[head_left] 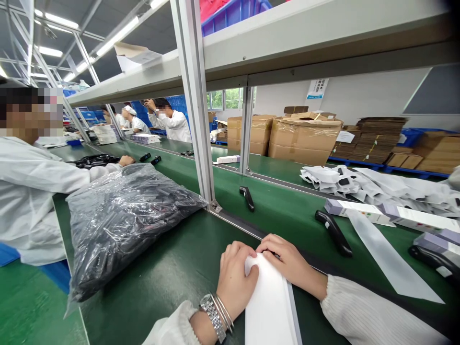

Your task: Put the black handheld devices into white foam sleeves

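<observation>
A long white stack of flat sleeves (271, 306) lies lengthwise in front of me on the green bench, with layers showing along its right edge. My left hand (237, 275), with a metal watch and bangles on its wrist, grips the far left corner between thumb and fingers. At the far right corner my right hand (287, 261) has its fingers curled over the end, close to the left fingertips. Its fingertips are partly hidden. One loose white translucent sleeve (393, 256) lies to the right, near a black handheld device (334, 233).
A large clear bag of black items (132, 225) fills the left side, beside a co-worker in white (28, 191). A metal post (196, 105) rises ahead. Another black device (247, 198), white-purple boxes (359, 212) and a heap of white-wrapped items (381, 189) lie beyond.
</observation>
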The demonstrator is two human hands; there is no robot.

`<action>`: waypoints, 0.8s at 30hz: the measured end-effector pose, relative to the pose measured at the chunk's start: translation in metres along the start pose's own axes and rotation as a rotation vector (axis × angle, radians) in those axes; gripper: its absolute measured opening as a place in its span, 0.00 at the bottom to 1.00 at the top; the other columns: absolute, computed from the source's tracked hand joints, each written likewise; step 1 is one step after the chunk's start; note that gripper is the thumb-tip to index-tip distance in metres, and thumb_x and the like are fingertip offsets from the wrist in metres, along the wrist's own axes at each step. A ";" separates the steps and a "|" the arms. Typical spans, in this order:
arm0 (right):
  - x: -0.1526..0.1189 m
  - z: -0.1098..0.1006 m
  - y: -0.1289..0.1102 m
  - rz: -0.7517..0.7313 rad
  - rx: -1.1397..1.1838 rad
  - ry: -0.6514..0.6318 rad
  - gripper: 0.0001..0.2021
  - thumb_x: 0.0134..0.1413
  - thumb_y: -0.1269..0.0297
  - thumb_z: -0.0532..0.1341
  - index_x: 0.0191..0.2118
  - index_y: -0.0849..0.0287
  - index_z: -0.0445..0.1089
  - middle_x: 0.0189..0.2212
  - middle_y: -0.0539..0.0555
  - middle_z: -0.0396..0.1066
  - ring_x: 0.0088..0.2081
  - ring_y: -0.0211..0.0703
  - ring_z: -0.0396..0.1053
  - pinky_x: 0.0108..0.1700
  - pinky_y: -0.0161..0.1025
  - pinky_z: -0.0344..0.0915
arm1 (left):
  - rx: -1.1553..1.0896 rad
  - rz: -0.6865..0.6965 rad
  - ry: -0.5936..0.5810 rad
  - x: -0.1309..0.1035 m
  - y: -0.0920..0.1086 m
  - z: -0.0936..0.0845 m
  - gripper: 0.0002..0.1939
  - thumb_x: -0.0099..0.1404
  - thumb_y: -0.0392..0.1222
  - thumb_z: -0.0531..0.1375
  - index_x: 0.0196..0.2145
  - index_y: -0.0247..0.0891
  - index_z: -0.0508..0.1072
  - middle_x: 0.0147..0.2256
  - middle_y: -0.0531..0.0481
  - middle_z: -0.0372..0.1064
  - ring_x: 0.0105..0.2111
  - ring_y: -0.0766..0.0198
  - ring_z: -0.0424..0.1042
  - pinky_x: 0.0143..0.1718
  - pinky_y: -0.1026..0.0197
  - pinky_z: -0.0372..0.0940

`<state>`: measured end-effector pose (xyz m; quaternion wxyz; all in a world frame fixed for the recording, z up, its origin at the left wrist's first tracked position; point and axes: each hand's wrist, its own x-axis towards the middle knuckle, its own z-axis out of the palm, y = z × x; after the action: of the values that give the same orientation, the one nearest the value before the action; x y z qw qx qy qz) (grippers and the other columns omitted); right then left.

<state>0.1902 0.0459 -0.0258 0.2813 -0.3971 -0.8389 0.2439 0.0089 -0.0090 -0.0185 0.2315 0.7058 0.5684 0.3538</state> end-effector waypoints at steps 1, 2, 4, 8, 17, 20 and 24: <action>0.000 0.000 0.000 0.001 0.002 -0.002 0.12 0.62 0.69 0.53 0.37 0.51 0.73 0.38 0.51 0.71 0.42 0.43 0.69 0.44 0.41 0.65 | 0.049 0.000 -0.003 -0.001 0.000 0.000 0.13 0.56 0.30 0.56 0.38 0.43 0.70 0.40 0.50 0.65 0.43 0.55 0.64 0.46 0.53 0.57; 0.000 0.000 0.000 0.001 0.002 -0.003 0.12 0.62 0.69 0.53 0.37 0.51 0.73 0.38 0.51 0.71 0.42 0.43 0.69 0.44 0.41 0.65 | 0.089 0.001 -0.004 -0.002 0.001 -0.001 0.13 0.56 0.31 0.57 0.39 0.43 0.69 0.40 0.50 0.65 0.43 0.54 0.64 0.46 0.53 0.56; 0.000 -0.001 0.000 0.003 0.002 -0.002 0.12 0.62 0.69 0.53 0.37 0.51 0.73 0.38 0.51 0.71 0.42 0.43 0.69 0.45 0.42 0.65 | 0.143 -0.002 -0.005 -0.002 0.000 -0.002 0.12 0.57 0.34 0.58 0.39 0.43 0.69 0.40 0.49 0.64 0.43 0.53 0.63 0.46 0.52 0.55; 0.000 0.000 0.001 0.007 0.000 -0.012 0.12 0.62 0.70 0.53 0.37 0.51 0.73 0.38 0.51 0.71 0.42 0.43 0.69 0.45 0.42 0.65 | 0.192 -0.017 -0.007 0.001 -0.003 -0.005 0.11 0.57 0.35 0.58 0.39 0.43 0.68 0.39 0.50 0.65 0.42 0.54 0.64 0.46 0.52 0.54; -0.002 0.001 0.002 0.005 0.017 -0.013 0.12 0.63 0.67 0.51 0.39 0.51 0.73 0.39 0.52 0.71 0.42 0.45 0.69 0.45 0.42 0.66 | 0.213 0.046 -0.045 0.012 -0.011 -0.009 0.05 0.62 0.33 0.55 0.31 0.41 0.67 0.31 0.53 0.65 0.37 0.59 0.65 0.41 0.56 0.53; 0.000 0.002 0.005 0.019 0.057 0.016 0.12 0.64 0.65 0.50 0.41 0.52 0.72 0.41 0.53 0.71 0.42 0.45 0.70 0.44 0.41 0.67 | 0.205 0.056 -0.036 0.013 -0.012 -0.009 0.07 0.64 0.34 0.54 0.29 0.41 0.66 0.31 0.53 0.64 0.36 0.59 0.64 0.40 0.57 0.53; 0.028 -0.004 0.016 0.111 -0.081 0.158 0.13 0.62 0.62 0.52 0.50 0.51 0.67 0.46 0.55 0.69 0.42 0.46 0.70 0.41 0.41 0.68 | 0.193 0.049 -0.022 0.012 -0.012 -0.010 0.10 0.67 0.36 0.53 0.27 0.40 0.66 0.30 0.54 0.64 0.36 0.60 0.64 0.40 0.58 0.54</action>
<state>0.1864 0.0777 -0.0256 0.3163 -0.4719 -0.8000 0.1931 -0.0053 0.0047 -0.0186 0.1601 0.7422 0.5800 0.2951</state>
